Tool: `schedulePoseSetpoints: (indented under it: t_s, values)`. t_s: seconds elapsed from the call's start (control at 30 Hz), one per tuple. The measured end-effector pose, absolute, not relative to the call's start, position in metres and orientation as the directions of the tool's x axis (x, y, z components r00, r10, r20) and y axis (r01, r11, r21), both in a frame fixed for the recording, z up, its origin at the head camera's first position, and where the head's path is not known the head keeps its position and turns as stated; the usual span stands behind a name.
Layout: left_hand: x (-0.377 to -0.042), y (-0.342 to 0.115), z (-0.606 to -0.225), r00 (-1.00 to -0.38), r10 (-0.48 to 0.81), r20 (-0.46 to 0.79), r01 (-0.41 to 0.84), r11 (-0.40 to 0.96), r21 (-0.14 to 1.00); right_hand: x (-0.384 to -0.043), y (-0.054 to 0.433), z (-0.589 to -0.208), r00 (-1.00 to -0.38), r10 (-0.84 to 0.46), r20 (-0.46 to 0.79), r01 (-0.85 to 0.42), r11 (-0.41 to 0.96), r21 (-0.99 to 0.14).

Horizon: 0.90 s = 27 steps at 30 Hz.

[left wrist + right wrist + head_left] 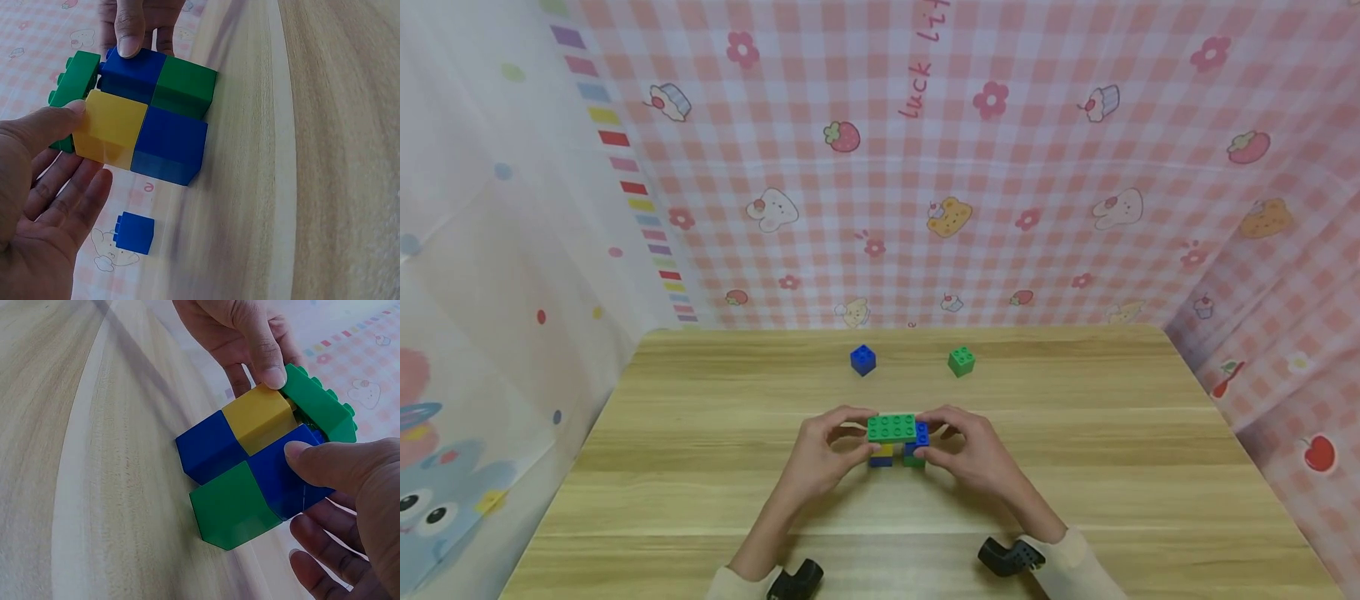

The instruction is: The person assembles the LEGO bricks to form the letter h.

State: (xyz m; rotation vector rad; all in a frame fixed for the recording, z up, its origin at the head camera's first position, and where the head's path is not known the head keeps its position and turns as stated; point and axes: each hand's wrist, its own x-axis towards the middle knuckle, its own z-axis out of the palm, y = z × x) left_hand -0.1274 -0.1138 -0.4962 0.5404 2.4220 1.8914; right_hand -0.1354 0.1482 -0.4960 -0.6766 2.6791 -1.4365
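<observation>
Two short stacks of toy building bricks stand side by side on the table. On the left, a yellow brick [112,128] sits atop a blue one [170,145]; on the right, a blue brick [294,470] tops a green one [234,505]. A long green brick [891,427] lies studs up across the top, over the yellow brick and partly over the upper blue one. My left hand [829,448] pinches it, thumb at its seam with the yellow brick. The right hand [968,448] grips the upper blue brick, thumb on its near face, some fingers hidden behind.
Farther back on the wooden table [715,467] sit a loose blue brick [862,360] and, to its right, a loose green brick [961,361]. Behind the table's back edge hangs a pink checked cloth [880,183]. Black wrist devices [1011,557] sit at both sleeves.
</observation>
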Motion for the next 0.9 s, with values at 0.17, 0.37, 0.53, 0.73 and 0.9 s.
schedulePoseSetpoints:
  t_s: [0.17,0.37,0.53,0.73,0.9]
  values:
    - [-0.127,-0.114,-0.497,-0.939,0.286,0.188,0.244,0.174,0.954,-0.135,0.149,-0.495,-0.901,-0.396,0.178,-0.368,0.477,-0.798]
    - [-0.127,-0.114,-0.497,-0.938,0.299,0.174,0.220,0.128,0.967,-0.135,0.149,-0.490,-0.900,-0.397,0.180,-0.369,0.472,-0.801]
    - [-0.128,-0.114,-0.497,-0.939,0.302,0.164,0.209,0.121,0.970,-0.134,0.146,-0.482,-0.894,-0.392,0.217,-0.395,0.458,-0.797]
    - [-0.128,-0.115,-0.497,-0.937,0.309,0.165,0.211,0.122,0.970,-0.134,0.139,-0.477,-0.876,-0.396,0.274,-0.439,0.426,-0.791]
    - [-0.129,-0.115,-0.497,-0.937,0.312,0.158,0.204,0.119,0.972,-0.135,0.135,-0.476,-0.863,-0.395,0.314,-0.470,0.405,-0.784]
